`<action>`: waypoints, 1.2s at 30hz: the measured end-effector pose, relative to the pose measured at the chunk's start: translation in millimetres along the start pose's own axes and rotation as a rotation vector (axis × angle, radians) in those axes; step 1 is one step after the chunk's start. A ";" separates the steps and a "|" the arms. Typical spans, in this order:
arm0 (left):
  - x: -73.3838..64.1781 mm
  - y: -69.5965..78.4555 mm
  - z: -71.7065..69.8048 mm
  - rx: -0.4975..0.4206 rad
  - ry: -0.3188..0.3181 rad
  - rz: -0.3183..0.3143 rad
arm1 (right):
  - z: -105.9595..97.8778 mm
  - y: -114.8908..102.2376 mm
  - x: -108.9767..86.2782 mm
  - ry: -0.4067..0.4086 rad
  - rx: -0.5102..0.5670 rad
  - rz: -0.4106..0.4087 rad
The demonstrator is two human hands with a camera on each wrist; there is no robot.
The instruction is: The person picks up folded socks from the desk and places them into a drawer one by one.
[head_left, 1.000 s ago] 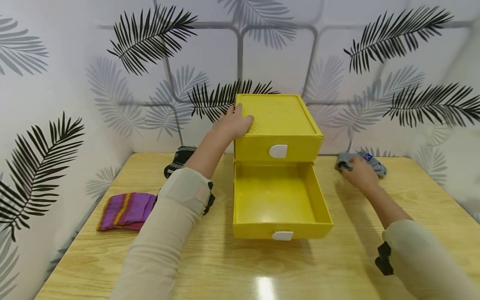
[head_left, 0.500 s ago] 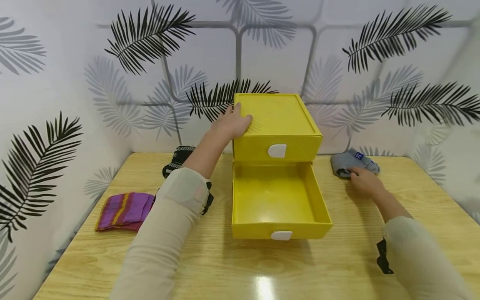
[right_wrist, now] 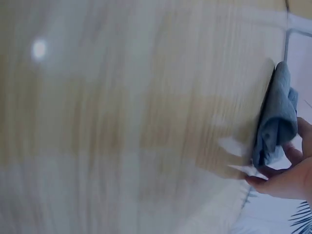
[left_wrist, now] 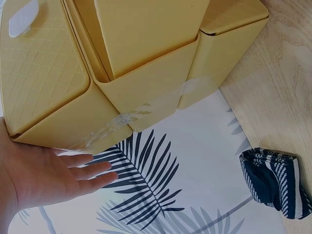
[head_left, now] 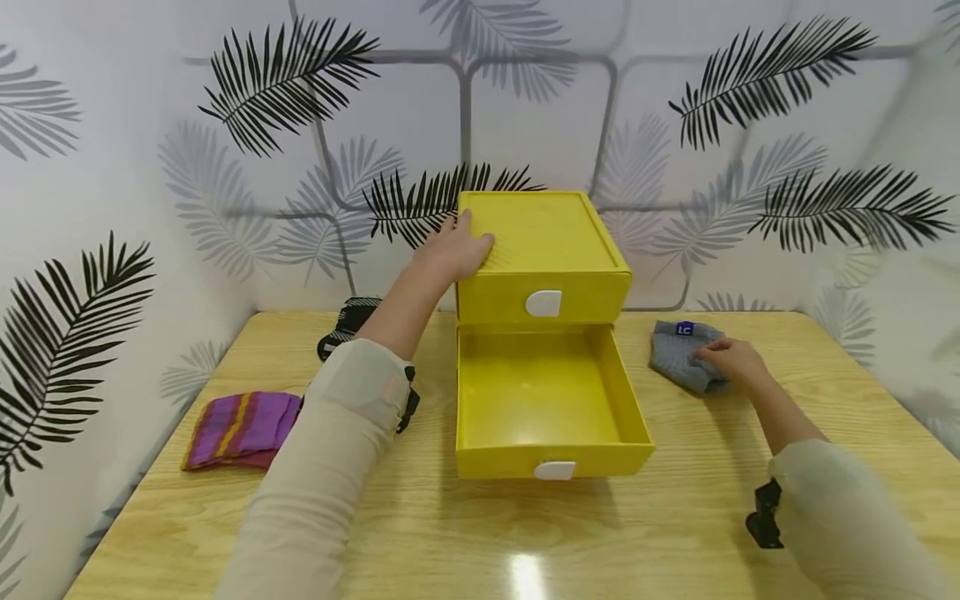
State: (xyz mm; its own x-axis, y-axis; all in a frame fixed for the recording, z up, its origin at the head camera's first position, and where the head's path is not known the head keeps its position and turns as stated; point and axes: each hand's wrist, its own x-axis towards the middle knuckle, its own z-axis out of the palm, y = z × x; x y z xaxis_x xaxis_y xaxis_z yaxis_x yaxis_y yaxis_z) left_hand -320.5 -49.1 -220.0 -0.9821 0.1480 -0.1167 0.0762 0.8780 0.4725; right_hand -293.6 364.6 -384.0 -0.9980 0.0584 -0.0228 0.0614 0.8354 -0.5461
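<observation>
My left hand (head_left: pixel 453 252) rests on the upper left edge of a yellow drawer unit (head_left: pixel 543 229). Its thumb lies on top, and in the left wrist view the other fingers stretch out straight beside the unit's side. The lower drawer (head_left: pixel 555 462) is pulled out and its inside is bare; the upper drawer (head_left: pixel 495 300) is closed. To the right of the unit, my right hand (head_left: pixel 738 362) pinches the edge of a folded grey cloth (head_left: pixel 678 358) bearing a blue "LC" label. In the right wrist view the grey cloth (right_wrist: pixel 278 117) appears tilted up off the table.
A purple folded cloth (head_left: pixel 247 425) with yellow stripes lies on the wooden table (head_left: pixel 405 533) at the left, partly behind the left sleeve. Behind the left arm is a black-and-white folded cloth (head_left: pixel 356 317). A leaf-patterned wall (head_left: pixel 540 108) stands behind the table.
My right hand has taken hold of the grey cloth and drawn it nearer and left, turning it so its label faces me. The left hand stays on the unit.
</observation>
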 end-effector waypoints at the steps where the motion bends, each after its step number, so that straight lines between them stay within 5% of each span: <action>1: 0.1 -0.4 0.2 0.000 -0.003 -0.003 | 2.3 -0.6 0.6 -0.024 0.021 0.015; 10: -1.7 3.3 1.4 -0.013 -0.003 0.002 | 14.9 -1.5 6.5 0.080 0.200 0.060; 20: -1.7 4.0 -0.8 -0.007 0.003 0.012 | -10.3 -5.9 5.8 -0.176 0.194 0.007; 36: -2.0 -1.6 -0.7 -0.009 0.010 0.007 | -30.9 -32.4 -23.7 -0.280 0.348 0.008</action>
State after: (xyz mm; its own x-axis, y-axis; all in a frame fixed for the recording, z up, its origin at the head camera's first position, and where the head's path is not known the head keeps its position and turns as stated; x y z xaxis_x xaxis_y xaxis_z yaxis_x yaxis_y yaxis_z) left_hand -318.7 -51.1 -219.9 -0.9831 0.1500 -0.1048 0.0818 0.8727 0.4814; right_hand -271.6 353.1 -339.9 -0.9655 -0.1263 -0.2278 0.1088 0.5990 -0.7933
